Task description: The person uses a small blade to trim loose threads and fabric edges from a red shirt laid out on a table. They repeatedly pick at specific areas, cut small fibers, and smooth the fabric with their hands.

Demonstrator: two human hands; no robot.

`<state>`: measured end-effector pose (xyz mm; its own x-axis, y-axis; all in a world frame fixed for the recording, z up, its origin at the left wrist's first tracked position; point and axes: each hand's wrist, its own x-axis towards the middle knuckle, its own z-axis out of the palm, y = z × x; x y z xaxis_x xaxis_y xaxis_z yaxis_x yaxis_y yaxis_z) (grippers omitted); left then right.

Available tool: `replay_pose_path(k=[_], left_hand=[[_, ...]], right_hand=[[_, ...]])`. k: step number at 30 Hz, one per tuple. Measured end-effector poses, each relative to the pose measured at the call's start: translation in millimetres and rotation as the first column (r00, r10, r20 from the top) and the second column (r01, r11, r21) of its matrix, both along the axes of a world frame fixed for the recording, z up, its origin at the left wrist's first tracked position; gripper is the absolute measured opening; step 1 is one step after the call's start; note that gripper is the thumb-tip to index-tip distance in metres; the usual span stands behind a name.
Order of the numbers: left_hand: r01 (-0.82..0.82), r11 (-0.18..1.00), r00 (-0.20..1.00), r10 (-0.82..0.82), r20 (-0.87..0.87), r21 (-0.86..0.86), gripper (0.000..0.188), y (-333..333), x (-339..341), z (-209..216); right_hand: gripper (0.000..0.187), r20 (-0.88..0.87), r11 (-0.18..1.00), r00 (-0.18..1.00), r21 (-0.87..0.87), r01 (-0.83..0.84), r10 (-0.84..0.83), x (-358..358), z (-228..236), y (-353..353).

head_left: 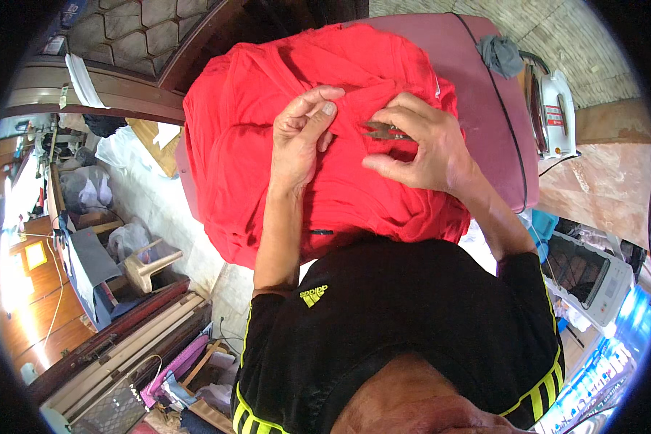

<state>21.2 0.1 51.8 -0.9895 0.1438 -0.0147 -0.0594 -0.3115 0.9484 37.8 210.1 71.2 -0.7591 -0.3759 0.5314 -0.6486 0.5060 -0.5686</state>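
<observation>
A large bright red cloth garment (246, 159) lies rumpled over a padded maroon surface (477, 108) in front of me. My left hand (304, 134) is above the middle of the cloth, thumb and forefinger pinched together; what lies between them, if anything, is too small to make out. To its right, my right hand (427, 141) holds small dark metal thread snips (385, 132), their points toward my left hand. The thumb and fingers of that hand curve around the snips, which the fingers partly hide. Red cloth lies below both hands.
A white clothes iron (556, 116) stands at the right, beside a grey rag (500, 56). A black cord (493, 87) crosses the maroon surface. A white washing machine (593, 278) is at lower right. Plastic bags (87, 189) and a small stool (148, 267) are at left.
</observation>
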Motion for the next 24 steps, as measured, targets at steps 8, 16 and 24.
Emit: replay_pose_path(k=[8,16,24], left_hand=[[-0.022,0.997,1.0,0.021,-0.014,-0.076,0.016,1.2,-0.8,1.3],[-0.019,0.997,0.997,0.013,-0.082,-0.077,0.015,3.0,-4.7,-0.8],[-0.038,0.998,0.996,0.034,-0.084,-0.047,0.015,3.2,-5.8,-3.3]], right_hand=[[0.013,0.284,0.965,0.937,-0.219,-0.146,0.206,-9.4,0.6,18.5],[0.022,0.633,0.882,0.661,-0.461,-0.096,0.403,-23.6,-3.0,34.3],[0.038,0.566,0.869,0.675,-0.426,-0.253,0.474,-30.5,-11.0,41.8]])
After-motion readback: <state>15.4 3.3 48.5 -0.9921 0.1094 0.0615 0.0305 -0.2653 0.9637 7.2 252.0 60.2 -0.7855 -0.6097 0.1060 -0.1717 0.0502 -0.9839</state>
